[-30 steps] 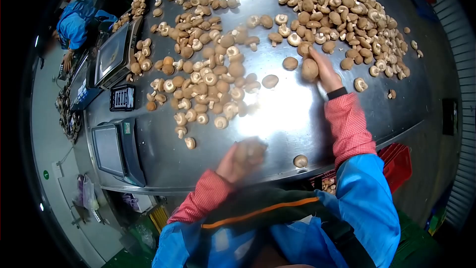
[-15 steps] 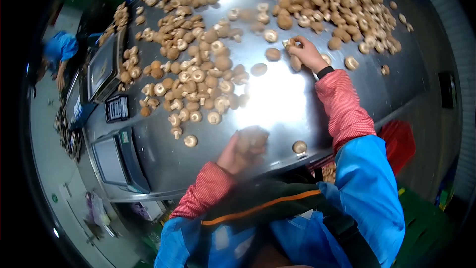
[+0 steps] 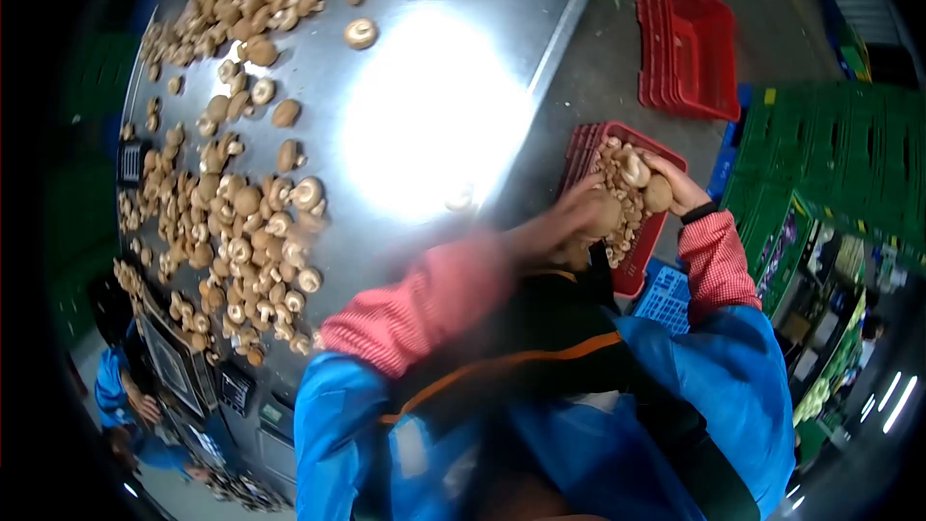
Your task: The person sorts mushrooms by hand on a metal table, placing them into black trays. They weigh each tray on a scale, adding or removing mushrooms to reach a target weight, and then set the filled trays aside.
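Note:
A red basket (image 3: 632, 282) stands beside the table, filled with small brown mushrooms (image 3: 622, 232). Over it, my right hand (image 3: 683, 188) has its fingers closed around mushrooms (image 3: 657, 194), one showing its pale underside. My left hand (image 3: 576, 210), partly blurred, also hangs over the basket with a brown-capped mushroom (image 3: 604, 216) against its fingers; other mushrooms in it are partly hidden. The metal table (image 3: 424, 232) carries a large spread of mushrooms (image 3: 241, 251) on my left.
Several stacked red baskets (image 3: 687, 48) stand on the floor farther ahead. Green crates (image 3: 830, 145) are piled at the right, near a blue crate (image 3: 664, 297). Scales (image 3: 169, 357) and a small black tray (image 3: 234, 388) sit at the table's left, where a co-worker's hand (image 3: 145, 407) shows.
The view has swung right, toward the red basket. Both hands have moved from above the table to above the basket, carrying mushrooms.

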Demonstrator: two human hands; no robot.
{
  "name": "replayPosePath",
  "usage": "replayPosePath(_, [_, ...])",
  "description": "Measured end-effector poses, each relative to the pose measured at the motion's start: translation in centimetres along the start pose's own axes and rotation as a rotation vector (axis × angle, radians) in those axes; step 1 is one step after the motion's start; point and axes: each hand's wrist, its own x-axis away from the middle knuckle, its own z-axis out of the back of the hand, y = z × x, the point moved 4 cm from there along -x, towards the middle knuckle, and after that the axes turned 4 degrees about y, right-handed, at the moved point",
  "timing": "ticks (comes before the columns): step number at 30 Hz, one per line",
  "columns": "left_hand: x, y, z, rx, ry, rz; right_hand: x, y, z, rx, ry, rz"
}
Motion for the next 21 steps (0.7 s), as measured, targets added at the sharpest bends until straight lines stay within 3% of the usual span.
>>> replayPosePath(2, [-2.7,-0.7,-3.9,-0.061,-0.104,0.093,2.6,4.1,5.9,-0.001,0.151,-0.163])
replayPosePath(5, [-4.7,-4.6,-6.9,-0.031,-0.086,0.237,7.4,6.9,11.5,0.652,0.752,-0.416])
replayPosePath(8, [-2.7,-4.7,-5.6,-0.081,-0.086,0.329,7.7,9.7,14.3,0.568,0.838,-0.322])
replayPosePath(10, [-2.2,-6.8,-3.6,-0.182,-0.066,0.250,4.2,12.3,17.2,0.846,0.879,-0.020])
replayPosePath(12, [-1.4,-4.9,-1.8,-0.291,0.038,0.099,1.9,8.2,11.8,1.088,0.930,0.512])
replayPosePath(13, [-0.7,-2.7,-1.3,-0.338,0.121,-0.002,0.3,6.1,9.0,0.970,0.836,0.437])
replayPosePath(15, [0.5,2.5,-0.4,-0.450,0.309,-0.175,-1.9,0.4,1.7,0.972,0.636,0.597])
replayPosePath(17, [1.5,5.8,1.9,-0.339,0.464,-0.229,-3.2,-5.8,-6.0,1.006,0.515,0.759])
replayPosePath(19, [2.3,7.5,5.6,-0.418,0.661,-0.471,-5.5,-10.6,-11.7,1.052,0.401,0.990])
replayPosePath(21, [5.1,11.1,9.2,-0.337,0.796,-0.441,-9.0,-14.8,-15.9,1.057,0.290,1.045])
